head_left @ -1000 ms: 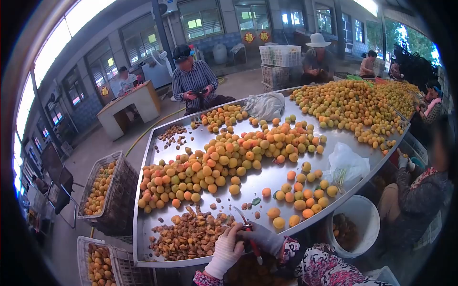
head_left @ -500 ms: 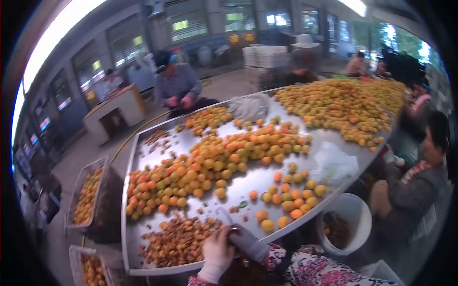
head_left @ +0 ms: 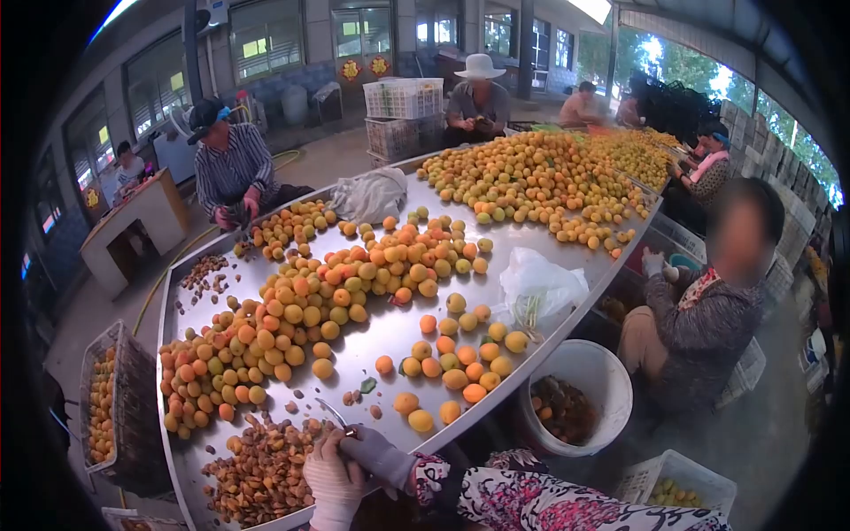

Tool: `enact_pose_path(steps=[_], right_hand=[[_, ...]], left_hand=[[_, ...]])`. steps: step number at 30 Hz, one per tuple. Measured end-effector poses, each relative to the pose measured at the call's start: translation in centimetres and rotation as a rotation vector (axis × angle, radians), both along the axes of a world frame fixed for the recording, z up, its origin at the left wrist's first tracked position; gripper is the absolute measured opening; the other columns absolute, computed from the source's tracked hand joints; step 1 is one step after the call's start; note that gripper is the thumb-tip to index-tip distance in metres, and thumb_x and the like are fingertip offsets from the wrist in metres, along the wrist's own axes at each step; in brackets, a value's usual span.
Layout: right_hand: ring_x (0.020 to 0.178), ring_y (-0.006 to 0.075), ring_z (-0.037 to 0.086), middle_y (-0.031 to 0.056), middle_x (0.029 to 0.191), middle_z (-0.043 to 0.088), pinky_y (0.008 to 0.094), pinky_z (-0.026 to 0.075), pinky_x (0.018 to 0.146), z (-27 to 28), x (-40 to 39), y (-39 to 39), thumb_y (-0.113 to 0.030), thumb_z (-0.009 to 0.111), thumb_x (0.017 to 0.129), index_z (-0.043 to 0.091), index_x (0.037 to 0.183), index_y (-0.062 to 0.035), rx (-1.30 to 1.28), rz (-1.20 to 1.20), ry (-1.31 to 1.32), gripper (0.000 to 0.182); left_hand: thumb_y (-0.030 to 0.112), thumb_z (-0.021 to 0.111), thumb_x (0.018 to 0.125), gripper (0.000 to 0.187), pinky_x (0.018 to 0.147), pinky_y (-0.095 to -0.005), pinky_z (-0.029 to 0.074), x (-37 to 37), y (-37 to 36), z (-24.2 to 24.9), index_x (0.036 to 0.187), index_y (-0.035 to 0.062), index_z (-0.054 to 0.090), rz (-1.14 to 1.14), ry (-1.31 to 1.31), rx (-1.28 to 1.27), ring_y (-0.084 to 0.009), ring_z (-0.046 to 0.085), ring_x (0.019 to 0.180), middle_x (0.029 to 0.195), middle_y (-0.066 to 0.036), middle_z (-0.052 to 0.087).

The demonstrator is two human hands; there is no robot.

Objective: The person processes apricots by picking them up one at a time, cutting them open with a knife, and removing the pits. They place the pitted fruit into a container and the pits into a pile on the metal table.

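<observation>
My right hand point(head_left: 379, 457), in a grey glove, is closed around a small knife point(head_left: 331, 412) whose thin curved blade points up and left over the table. Pressed close beside it is my left hand point(head_left: 329, 478), in a pale glove, its fingers curled; whatever lies in them is hidden. Both hands are at the near edge of the metal table point(head_left: 390, 345), next to a heap of brown pits point(head_left: 266, 469). Beyond the heap runs a long pile of orange-yellow apricots point(head_left: 292, 310). Several loose apricots point(head_left: 456, 379) lie to the right.
A white bucket point(head_left: 611, 389) with brownish contents stands right of the table. A plastic bag point(head_left: 542, 279) and a grey cloth point(head_left: 370, 195) lie on the tabletop. Crates point(head_left: 108, 334) of fruit flank the table. A co-worker point(head_left: 708, 310) sits at the right; others sit along the far sides.
My view has turned rightward, so the table and bucket now appear further left. My hands stay together by the pits, the knife still in the right one. The picture is sharper.
</observation>
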State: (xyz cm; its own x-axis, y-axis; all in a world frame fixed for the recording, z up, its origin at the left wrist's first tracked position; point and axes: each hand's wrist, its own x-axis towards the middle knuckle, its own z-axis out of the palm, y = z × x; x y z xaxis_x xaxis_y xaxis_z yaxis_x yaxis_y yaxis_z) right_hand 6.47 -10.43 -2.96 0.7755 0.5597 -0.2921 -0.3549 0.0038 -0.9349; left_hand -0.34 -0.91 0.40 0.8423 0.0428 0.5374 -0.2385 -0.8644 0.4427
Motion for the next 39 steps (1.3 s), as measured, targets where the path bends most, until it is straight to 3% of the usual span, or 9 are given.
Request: enact_pose_path(steps=[5,11,12,13,16,17,26,29,39], right_hand=[[0.078,0.0239,0.062,0.0158,0.086,0.063,0.0314,0.048,0.07,0.3,-0.8,0.8,-0.03,0.054,0.077,0.055,0.106,-0.0009,-0.04,-0.267,-0.007,0.041],[0.063,0.0142,0.057,0.0068,0.073,0.058,0.0263,0.046,0.056,4.4,0.5,-1.9,-0.025,0.053,0.081,0.051,0.108,-0.0032,-0.034,-0.072,-0.147,0.036],[0.058,0.0125,0.054,0.0046,0.07,0.056,0.025,0.044,0.051,4.4,0.8,-2.1,-0.024,0.054,0.081,0.052,0.107,-0.0045,0.044,-0.007,-0.073,0.033],[0.054,0.0108,0.051,0.0024,0.067,0.053,0.0238,0.041,0.046,3.9,0.8,-2.0,-0.023,0.055,0.081,0.052,0.106,-0.0058,0.124,0.064,0.01,0.03],[0.052,0.009,0.047,-0.0001,0.067,0.051,0.0216,0.036,0.043,1.0,0.8,-1.9,-0.018,0.055,0.08,0.054,0.102,-0.0095,0.198,0.113,0.131,0.023],[0.064,0.005,0.05,-0.0014,0.077,0.053,0.0188,0.042,0.055,1.3,0.7,-2.1,-0.019,0.055,0.083,0.054,0.104,-0.0083,0.286,0.157,0.244,0.024],[0.073,0.0063,0.054,0.0003,0.083,0.058,0.0191,0.044,0.063,2.6,0.2,-2.2,-0.019,0.05,0.083,0.054,0.104,-0.0053,0.246,0.351,0.268,0.026],[0.075,0.0063,0.055,0.0003,0.083,0.058,0.0192,0.044,0.063,3.5,-0.7,-1.8,-0.019,0.051,0.082,0.055,0.101,-0.0055,0.233,0.235,0.227,0.023],[0.066,0.0118,0.055,0.0046,0.08,0.057,0.024,0.045,0.057,1.0,-2.5,-1.1,-0.02,0.049,0.083,0.051,0.108,-0.0048,0.211,-0.162,0.268,0.03]], left_hand=[[0.008,0.048,0.075,0.031,0.077,-0.0414,0.045,0.6,-0.8,-0.4,0.106,0.0024,0.049,-0.003,-0.003,-0.108,-0.0336,0.057,0.087,0.097,-0.017,0.055],[0.001,0.044,0.08,0.032,0.083,-0.0338,0.045,0.5,-2.1,1.0,0.112,-0.001,0.044,-0.185,0.083,-0.882,-0.0243,0.056,0.091,0.104,-0.016,0.052],[-0.003,0.041,0.079,0.035,0.077,-0.03,0.047,1.5,-1.1,0.8,0.114,-0.0007,0.041,-0.144,-0.065,-0.379,-0.0196,0.055,0.089,0.104,-0.015,0.052],[-0.002,0.043,0.079,0.035,0.072,-0.0269,0.047,0.6,-1.2,0.4,0.113,-0.0004,0.041,-0.212,0.097,-0.694,-0.0169,0.055,0.087,0.102,-0.014,0.052],[0.004,0.052,0.079,0.034,0.067,-0.0275,0.048,-0.5,-0.6,0.7,0.112,0.0018,0.042,-0.056,0.378,-0.623,-0.0153,0.056,0.078,0.095,-0.015,0.054],[0.007,0.053,0.08,0.035,0.064,-0.0278,0.048,-0.7,-0.8,1.2,0.113,0.0031,0.041,-0.061,0.458,-0.723,-0.0152,0.056,0.077,0.092,-0.014,0.055],[0.01,0.05,0.082,0.034,0.072,-0.0282,0.047,-1.8,0.9,-0.8,0.114,0.0016,0.042,-0.169,0.397,-0.854,-0.016,0.056,0.08,0.092,-0.012,0.057],[0.008,0.05,0.081,0.031,0.07,-0.0287,0.047,-1.8,0.6,0.3,0.111,0.0012,0.045,-0.107,0.409,-0.876,-0.0167,0.057,0.076,0.086,-0.011,0.059],[0.011,0.048,0.077,0.027,0.067,-0.0405,0.048,0.0,-0.6,-0.5,0.102,0.0046,0.056,0.047,0.194,-0.334,-0.0336,0.06,0.07,0.081,-0.017,0.061]])
